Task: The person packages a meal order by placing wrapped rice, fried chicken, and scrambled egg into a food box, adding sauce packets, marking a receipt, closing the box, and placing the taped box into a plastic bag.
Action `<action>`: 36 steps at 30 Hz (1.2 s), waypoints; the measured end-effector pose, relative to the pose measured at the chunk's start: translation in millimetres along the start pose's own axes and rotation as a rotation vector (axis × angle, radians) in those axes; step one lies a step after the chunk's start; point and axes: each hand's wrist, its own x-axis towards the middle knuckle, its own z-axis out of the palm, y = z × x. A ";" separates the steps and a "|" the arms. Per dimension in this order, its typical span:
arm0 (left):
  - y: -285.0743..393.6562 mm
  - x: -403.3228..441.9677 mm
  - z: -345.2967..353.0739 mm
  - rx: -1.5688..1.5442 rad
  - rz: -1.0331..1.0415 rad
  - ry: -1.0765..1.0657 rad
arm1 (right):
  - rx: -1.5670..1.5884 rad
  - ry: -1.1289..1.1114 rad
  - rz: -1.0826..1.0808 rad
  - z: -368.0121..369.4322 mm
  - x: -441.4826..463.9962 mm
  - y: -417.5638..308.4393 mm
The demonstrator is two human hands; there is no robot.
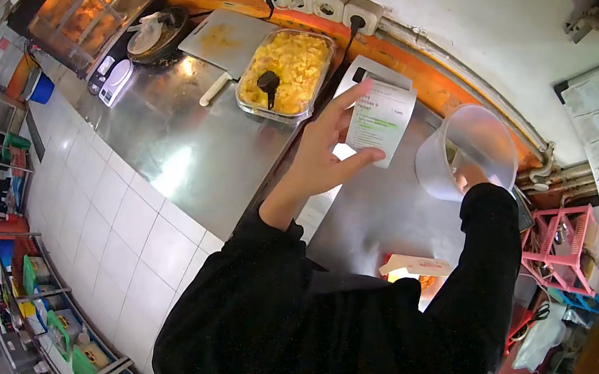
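My left hand point(326, 148) is raised at the printed receipt point(383, 122), its index finger and thumb spread apart at the paper's left side. The receipt has green marks and stands in front of a white device point(386, 73), which looks like a receipt printer. My right hand point(468, 175) reaches down into a clear plastic tub point(432, 150) at the right of the counter. The tub and the black sleeve hide most of its fingers, so what it touches is not visible. Below, partly behind my right arm, an open cardboard box point(421, 266) holds some orange-brown food.
A clear tray of yellow food point(288, 66) with a black scoop point(268, 85) stands left of the receipt. Beyond it are a cutting board point(223, 39), a knife point(214, 89), a scale point(116, 82) and a heated display case point(84, 8). Pink baskets point(559, 242) stand at right.
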 end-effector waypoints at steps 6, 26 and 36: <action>0.7 -11.3 26.4 -0.088 0.043 0.069 | 0.212 0.113 0.039 16.9 37.7 23.7; -40.5 -49.8 54.4 0.356 -0.266 -0.081 | -0.015 0.766 -0.139 -85.3 -4.9 -84.9; -123.9 -143.9 204.6 0.851 -0.223 -0.811 | 0.182 0.122 -0.697 116.2 -242.2 -99.4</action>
